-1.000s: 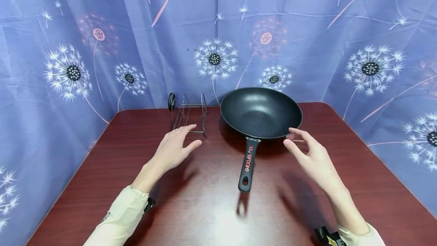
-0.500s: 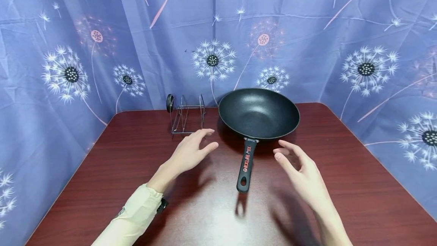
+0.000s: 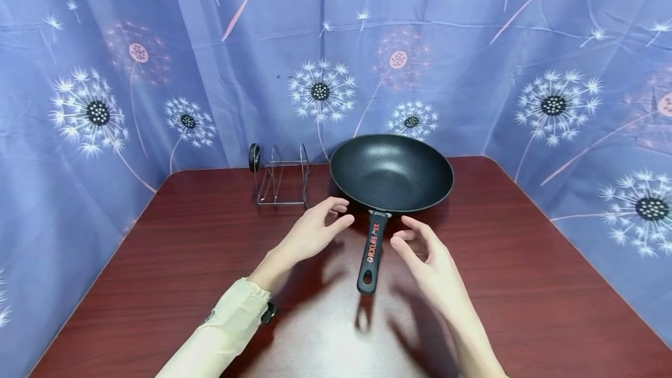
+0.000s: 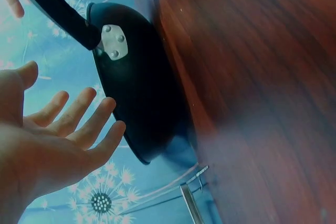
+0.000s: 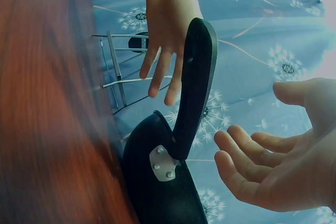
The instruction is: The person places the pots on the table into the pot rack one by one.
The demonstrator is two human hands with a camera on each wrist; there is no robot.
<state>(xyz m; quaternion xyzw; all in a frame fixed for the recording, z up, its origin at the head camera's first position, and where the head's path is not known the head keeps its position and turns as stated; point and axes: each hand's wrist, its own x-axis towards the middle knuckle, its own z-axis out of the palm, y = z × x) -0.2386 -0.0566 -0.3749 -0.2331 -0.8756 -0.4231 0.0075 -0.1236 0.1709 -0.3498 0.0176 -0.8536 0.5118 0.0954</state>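
Observation:
A black frying pan (image 3: 391, 174) rests on the table, its handle (image 3: 370, 255) slanting up toward me with red lettering along it. My left hand (image 3: 311, 235) hovers left of the handle, fingers relaxed and apart from it. On the handle's other side is my right hand (image 3: 430, 258), also loosely bent and holding nothing. The left wrist view has the pan's riveted bracket (image 4: 114, 42) beyond my left fingers. From the right wrist, both hands appear on either side of the pan handle (image 5: 197, 82), with a gap between my right fingertips and it.
A wire rack (image 3: 282, 177) with a black round piece (image 3: 254, 158) at its left end stands at the back left, beside the pan. The dark red wooden table (image 3: 173, 261) meets a blue dandelion-patterned curtain (image 3: 252, 98) behind and at both sides.
My left hand has moved right, away from the rack toward the pan handle. My right hand has come left from the pan's rim toward the handle. The pan has stayed in place.

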